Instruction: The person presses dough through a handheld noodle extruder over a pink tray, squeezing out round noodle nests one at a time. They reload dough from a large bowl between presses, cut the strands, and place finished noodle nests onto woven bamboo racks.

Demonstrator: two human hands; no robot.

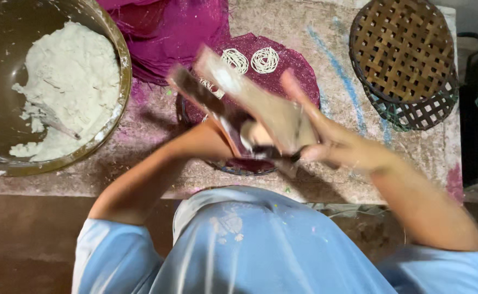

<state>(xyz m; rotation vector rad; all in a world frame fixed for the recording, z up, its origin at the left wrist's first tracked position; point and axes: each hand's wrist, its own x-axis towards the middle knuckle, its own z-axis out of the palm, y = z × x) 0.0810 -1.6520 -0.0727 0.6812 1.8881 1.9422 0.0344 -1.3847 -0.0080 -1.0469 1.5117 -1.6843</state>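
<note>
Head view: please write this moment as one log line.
left hand: holds press tool | right hand: grips press tool, blurred | below: magenta mat with two noodle coils | left: dough bowl | right: woven basket

Both hands, left hand [209,142] and right hand [334,144], grip a blurred hinged press [250,109] above a magenta mat [299,68] holding noodle coils [264,60].
</note>
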